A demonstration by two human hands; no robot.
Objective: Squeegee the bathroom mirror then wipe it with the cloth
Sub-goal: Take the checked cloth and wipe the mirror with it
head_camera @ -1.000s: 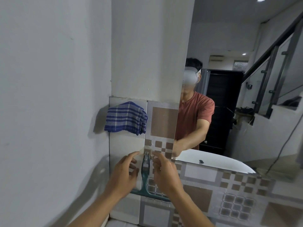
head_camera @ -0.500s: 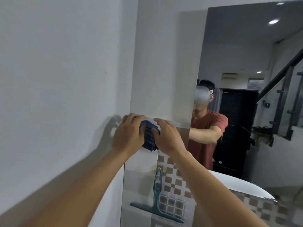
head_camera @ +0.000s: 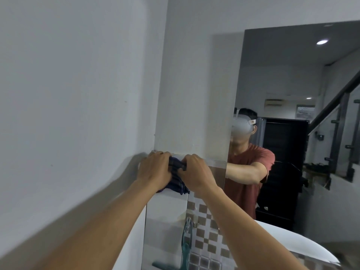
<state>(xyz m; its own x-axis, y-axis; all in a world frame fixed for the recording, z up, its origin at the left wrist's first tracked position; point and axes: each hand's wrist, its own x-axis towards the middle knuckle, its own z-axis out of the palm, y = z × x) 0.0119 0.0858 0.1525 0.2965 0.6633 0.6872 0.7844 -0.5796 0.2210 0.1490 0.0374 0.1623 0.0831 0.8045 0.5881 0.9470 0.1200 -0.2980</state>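
Both my hands grip a blue checked cloth [head_camera: 178, 179] that hangs at the top edge of the tiled wall strip, just left of the mirror. My left hand [head_camera: 154, 168] holds the cloth's left side and my right hand [head_camera: 195, 172] holds its right side; most of the cloth is hidden between them. The large mirror [head_camera: 292, 84] fills the right of the view and reflects a person in a red shirt. Below my hands a teal squeegee [head_camera: 186, 248] hangs upright on the tiled wall, blade down.
A plain white wall [head_camera: 78, 94] runs close along the left. A white basin rim [head_camera: 303, 242] shows at the lower right under the mirror. Brown-and-white checked tiles [head_camera: 206, 227] cover the wall below the cloth. Stairs with a railing appear only as a reflection.
Both hands left the hanging squeegee, rose to the cloth above it and closed on it. The view has tilted upward and moved closer to the wall.
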